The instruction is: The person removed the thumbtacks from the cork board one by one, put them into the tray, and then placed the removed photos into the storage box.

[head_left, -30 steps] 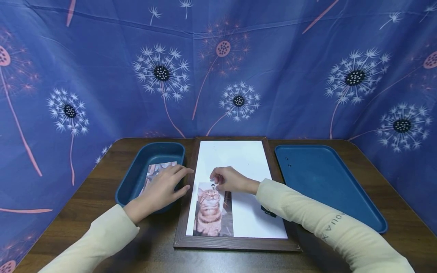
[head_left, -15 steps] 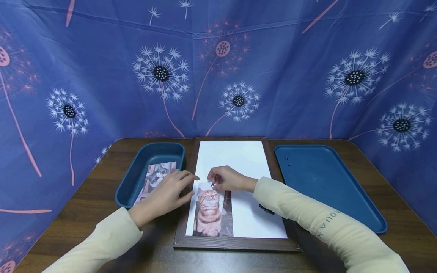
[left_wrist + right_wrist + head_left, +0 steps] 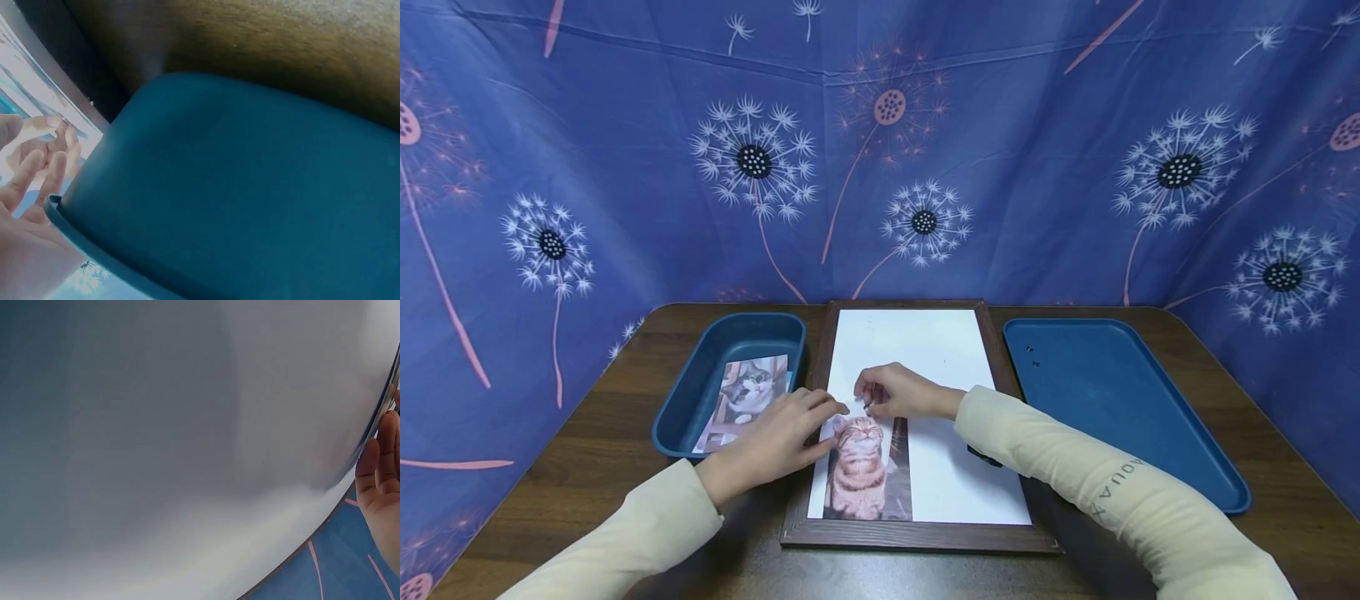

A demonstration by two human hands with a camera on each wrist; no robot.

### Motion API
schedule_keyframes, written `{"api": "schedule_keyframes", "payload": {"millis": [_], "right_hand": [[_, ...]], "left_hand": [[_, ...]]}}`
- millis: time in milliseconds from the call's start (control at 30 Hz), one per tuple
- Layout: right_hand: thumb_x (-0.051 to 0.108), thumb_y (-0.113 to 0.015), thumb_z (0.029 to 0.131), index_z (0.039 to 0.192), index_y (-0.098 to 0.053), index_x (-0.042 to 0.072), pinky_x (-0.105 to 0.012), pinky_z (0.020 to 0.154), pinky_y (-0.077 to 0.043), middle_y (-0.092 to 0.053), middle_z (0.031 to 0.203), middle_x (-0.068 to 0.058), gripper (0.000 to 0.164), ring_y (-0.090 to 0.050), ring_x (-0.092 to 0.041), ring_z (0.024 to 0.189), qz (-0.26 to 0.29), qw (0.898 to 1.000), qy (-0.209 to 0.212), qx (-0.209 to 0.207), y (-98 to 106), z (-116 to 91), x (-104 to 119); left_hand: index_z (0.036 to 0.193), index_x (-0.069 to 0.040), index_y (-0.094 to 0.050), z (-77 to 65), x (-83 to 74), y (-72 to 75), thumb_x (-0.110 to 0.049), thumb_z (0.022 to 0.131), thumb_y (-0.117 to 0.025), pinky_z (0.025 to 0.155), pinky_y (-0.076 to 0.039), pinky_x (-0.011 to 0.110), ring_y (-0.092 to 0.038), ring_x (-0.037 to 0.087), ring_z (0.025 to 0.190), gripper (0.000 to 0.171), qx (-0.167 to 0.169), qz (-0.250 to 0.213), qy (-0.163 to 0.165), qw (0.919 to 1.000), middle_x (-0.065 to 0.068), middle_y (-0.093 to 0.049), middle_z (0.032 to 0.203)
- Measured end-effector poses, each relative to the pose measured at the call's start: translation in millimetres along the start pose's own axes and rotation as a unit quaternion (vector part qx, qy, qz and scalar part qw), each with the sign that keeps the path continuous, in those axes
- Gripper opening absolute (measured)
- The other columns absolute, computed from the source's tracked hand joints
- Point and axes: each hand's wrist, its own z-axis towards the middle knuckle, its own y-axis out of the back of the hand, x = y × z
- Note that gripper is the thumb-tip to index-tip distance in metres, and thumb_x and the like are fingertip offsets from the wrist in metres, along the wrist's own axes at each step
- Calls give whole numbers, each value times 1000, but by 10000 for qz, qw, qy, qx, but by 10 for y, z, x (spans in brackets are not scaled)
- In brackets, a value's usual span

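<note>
A photo of an orange striped cat lies on the lower left of a white board with a brown wooden frame. My right hand pinches a small dark, shiny pin-like piece at the photo's top edge, its fingers mostly covering it. My left hand reaches over the frame's left side, fingers extended, with its fingertips at the photo's upper left edge. In the left wrist view, the left hand is near the other hand's fingertips. The right wrist view shows only part of the right hand beside the board.
At the left stands a blue bin holding a grey-and-white cat photo above other prints. A flat blue tray at the right bears two small dark pieces. Behind the wooden table hangs a blue dandelion-print cloth.
My left hand has moved right, from beside the bin onto the photo's upper left edge, uncovering the bin's photo. My right hand has closed in slightly on the small piece.
</note>
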Motion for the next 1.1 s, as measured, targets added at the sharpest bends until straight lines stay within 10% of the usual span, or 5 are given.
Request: {"api": "schedule_keyframes", "payload": {"millis": [500,1100], "right_hand": [[-1,-63,80,99,-60,2,-17,61,-48,-61,82,-5,20,-54,-6,67,-121,9998,121,52,5,31,9],[-2,-62,81,100,-60,3,-15,64,-48,-62,83,-4,20,-54,-4,68,-321,9992,212,120,-6,48,29]], "left_hand": [[115,-21,-61,14,0,-59,-40,82,-64,81,-46,35,-56,14,96,38,685,15,-146,9975,-2,-60,108],[109,-22,-63,-14,7,-109,-43,83,-63,80,-45,34,-57,14,96,34,713,418,-489,9954,-3,-60,108]]}}
